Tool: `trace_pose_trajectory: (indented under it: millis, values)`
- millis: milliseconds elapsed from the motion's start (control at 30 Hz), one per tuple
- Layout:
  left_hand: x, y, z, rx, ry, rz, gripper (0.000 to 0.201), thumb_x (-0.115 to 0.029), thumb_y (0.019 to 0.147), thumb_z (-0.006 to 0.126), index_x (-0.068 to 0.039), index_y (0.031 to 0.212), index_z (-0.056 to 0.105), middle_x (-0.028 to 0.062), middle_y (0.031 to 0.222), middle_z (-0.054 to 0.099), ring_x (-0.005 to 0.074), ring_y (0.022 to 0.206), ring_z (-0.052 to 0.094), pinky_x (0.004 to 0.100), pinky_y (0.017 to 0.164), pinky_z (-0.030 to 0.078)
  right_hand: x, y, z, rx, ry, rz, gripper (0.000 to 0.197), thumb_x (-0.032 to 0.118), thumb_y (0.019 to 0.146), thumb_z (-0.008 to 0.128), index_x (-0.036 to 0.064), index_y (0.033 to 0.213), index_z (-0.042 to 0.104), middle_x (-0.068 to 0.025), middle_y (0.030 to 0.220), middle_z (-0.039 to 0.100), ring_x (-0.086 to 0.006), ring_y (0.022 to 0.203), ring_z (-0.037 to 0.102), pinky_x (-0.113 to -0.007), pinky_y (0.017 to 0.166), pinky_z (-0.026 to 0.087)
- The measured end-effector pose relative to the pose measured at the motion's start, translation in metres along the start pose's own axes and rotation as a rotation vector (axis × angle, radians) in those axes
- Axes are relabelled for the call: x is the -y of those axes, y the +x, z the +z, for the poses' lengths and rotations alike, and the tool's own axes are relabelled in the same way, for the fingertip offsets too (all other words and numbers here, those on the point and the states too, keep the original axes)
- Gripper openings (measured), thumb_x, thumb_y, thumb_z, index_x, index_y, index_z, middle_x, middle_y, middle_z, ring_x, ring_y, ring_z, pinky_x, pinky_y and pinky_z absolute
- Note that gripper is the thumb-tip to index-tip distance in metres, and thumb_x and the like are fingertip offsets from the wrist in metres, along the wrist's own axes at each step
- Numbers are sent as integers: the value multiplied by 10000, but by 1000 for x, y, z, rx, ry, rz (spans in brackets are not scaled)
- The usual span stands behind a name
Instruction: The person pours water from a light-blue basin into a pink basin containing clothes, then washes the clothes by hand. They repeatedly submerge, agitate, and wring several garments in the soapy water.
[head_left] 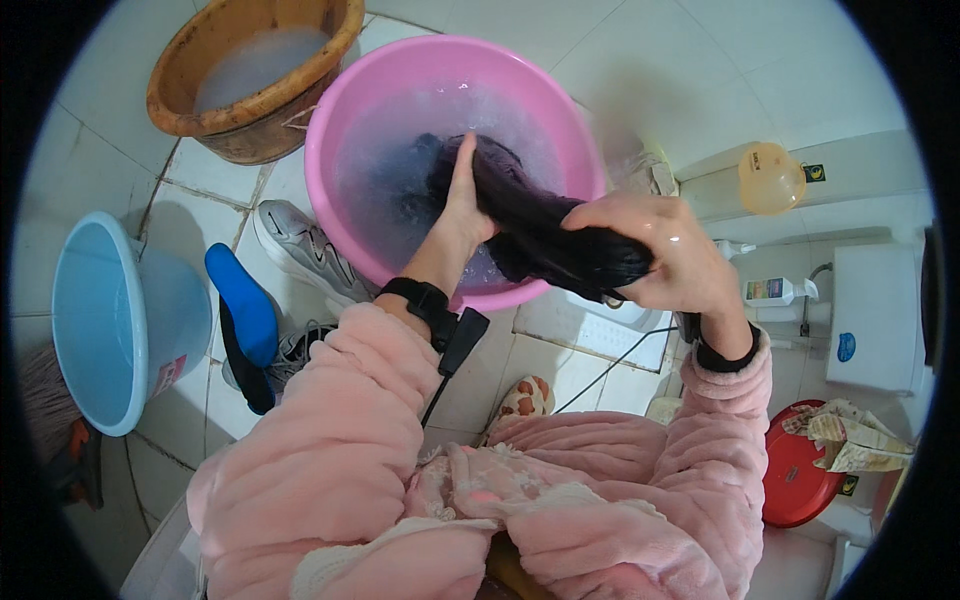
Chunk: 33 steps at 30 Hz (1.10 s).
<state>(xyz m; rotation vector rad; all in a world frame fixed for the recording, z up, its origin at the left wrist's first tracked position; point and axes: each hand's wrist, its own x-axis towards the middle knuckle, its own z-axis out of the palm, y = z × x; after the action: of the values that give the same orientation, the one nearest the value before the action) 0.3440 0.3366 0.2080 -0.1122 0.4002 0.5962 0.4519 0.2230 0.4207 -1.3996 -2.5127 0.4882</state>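
A bunched black wet cloth [530,215] stretches over the right side of a pink basin [340,235] that holds cloudy, sudsy water. Its left end hangs into the water; folds hide what kind of cloth it is. My right hand [672,250] is wrapped round the bunched right end, just outside the rim. Over the basin, my left hand [462,205] grips the middle of the cloth, thumb pointing up along its side and the other fingers hidden behind it. Black straps circle both wrists, and a dark cable runs between them.
A wooden tub [250,130] with cloudy water stands at the far left. Nearer are a light-blue bucket [145,320], blue insoles [245,310] and grey sneakers [310,250]. On the right are a spray bottle [778,292], a white cistern [875,320] and a red lid [795,480].
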Motion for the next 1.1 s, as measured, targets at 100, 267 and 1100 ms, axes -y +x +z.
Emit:
trace_pose_trajectory:
  millis: [100, 267, 1100]
  values:
    - [-24, -4, 29, -56, -144, 91, 396, -370, 800, 583, -73, 1060, 600, 133, 1105, 595, 327, 1012, 550, 507, 966, 376, -12, -19, -8, -88, 73, 236, 700, -8, 584, 644, 107, 1251, 466, -147, 972, 629, -361, 855, 608, -339, 743, 493]
    - [-76, -8, 38, 85, 10, 368, 152, -108, 714, 620, -48, 853, 628, 91, 886, 647, 287, 831, 603, 435, 824, 476, -117, -38, 45, -54, 223, 380, 777, 92, 669, 684, 24, 1357, 329, -180, 1124, 571, -198, 989, 571, -315, 874, 440]
    - [-65, 22, -94, -275, 141, 182, 512, -494, 845, 439, -106, 1158, 553, 97, 1115, 591, 296, 1017, 561, 448, 895, 449, -126, 83, 165, -223, 246, 381, 544, 165, 634, 659, 159, 1168, 556, -190, 1009, 588, -376, 981, 556, -425, 832, 469]
